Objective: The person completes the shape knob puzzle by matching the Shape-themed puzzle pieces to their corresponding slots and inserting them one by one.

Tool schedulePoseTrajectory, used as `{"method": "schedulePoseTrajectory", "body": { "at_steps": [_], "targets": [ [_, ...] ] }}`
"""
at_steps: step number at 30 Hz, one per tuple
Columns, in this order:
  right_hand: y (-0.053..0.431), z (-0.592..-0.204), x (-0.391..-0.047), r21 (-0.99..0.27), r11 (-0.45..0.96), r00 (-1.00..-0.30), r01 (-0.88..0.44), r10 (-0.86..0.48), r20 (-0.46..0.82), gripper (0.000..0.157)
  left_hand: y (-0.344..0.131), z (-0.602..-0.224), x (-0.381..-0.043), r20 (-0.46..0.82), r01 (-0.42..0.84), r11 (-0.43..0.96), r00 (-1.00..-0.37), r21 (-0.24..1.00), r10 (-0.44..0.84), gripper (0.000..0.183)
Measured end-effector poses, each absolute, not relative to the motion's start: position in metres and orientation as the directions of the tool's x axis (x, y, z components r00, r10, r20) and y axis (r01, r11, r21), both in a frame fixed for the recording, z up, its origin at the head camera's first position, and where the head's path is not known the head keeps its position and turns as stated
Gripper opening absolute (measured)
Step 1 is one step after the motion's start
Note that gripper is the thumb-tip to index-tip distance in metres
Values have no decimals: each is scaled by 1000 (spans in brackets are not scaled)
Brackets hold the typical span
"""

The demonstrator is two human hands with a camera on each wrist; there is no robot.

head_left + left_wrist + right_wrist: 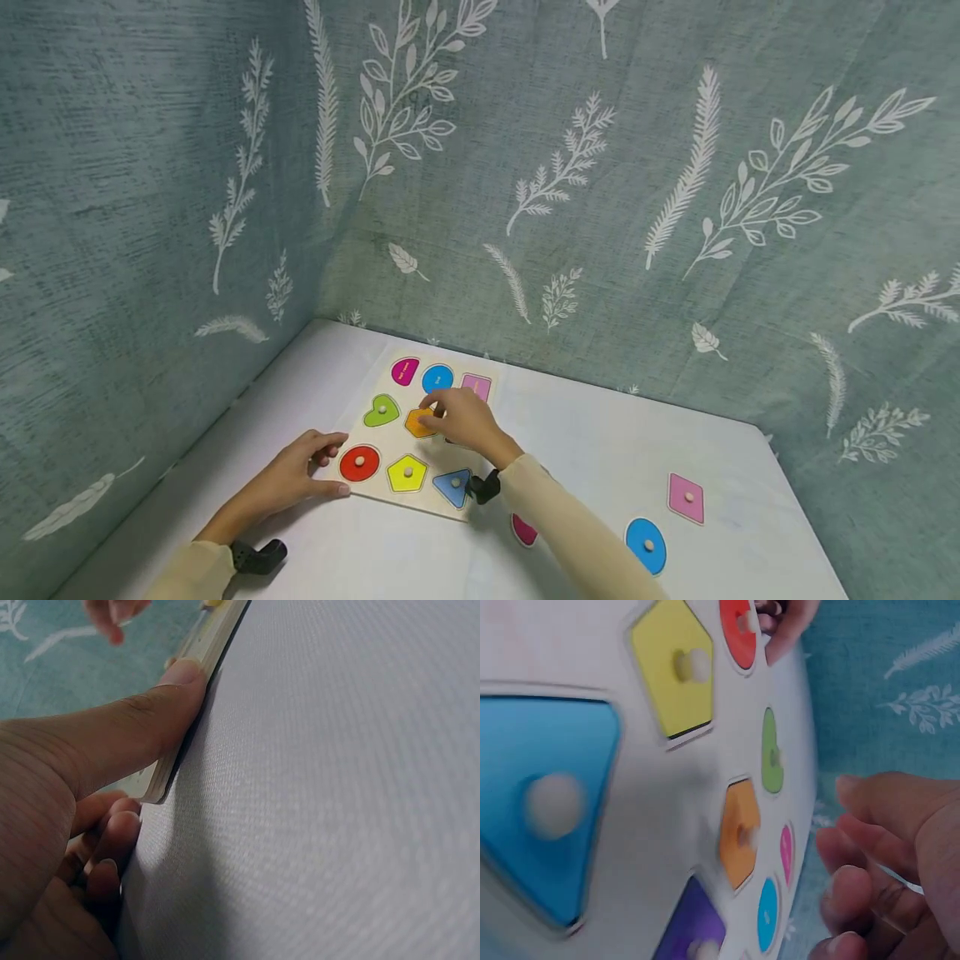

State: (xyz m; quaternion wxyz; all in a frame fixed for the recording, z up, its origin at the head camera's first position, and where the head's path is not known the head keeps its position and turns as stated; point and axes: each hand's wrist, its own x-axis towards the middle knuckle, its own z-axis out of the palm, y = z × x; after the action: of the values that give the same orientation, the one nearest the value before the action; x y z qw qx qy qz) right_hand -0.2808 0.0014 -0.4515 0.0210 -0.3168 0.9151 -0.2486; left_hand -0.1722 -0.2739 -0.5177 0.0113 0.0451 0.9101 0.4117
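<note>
A pale wooden shape puzzle board lies on the table. My left hand grips its near left corner, the thumb along the front edge and the fingers at the left side. Over the orange hexagon hovers my right hand, fingers loosely bent and nothing between them. Knobbed pieces sit in the board: a red circle, a yellow pentagon, a blue triangle and a green heart. The right wrist view shows a purple piece, mostly hidden by the hand in the head view.
Loose on the table, right of the board, lie a magenta half-round piece, a blue circle and a pink four-sided piece. Leaf-patterned green cloth rises behind the white table and along its left side.
</note>
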Motion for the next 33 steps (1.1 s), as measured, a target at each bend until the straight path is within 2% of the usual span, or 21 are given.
{"method": "schedulePoseTrajectory", "body": {
  "at_steps": [12,20,33],
  "targets": [
    [78,-456,-262,-522,649,-814,-553,-556,171,22,-274,-514,-172,-17,50,653,-995,756,96,92],
    [136,-465,-247,-516,662,-834,-544,-496,241,16,-274,-518,-174,-12,52,661,-996,749,92,94],
    [214,-476,-216,-538,721,-900,-436,-360,247,15,-271,-517,-174,-30,29,655,-996,756,78,94]
  ]
}}
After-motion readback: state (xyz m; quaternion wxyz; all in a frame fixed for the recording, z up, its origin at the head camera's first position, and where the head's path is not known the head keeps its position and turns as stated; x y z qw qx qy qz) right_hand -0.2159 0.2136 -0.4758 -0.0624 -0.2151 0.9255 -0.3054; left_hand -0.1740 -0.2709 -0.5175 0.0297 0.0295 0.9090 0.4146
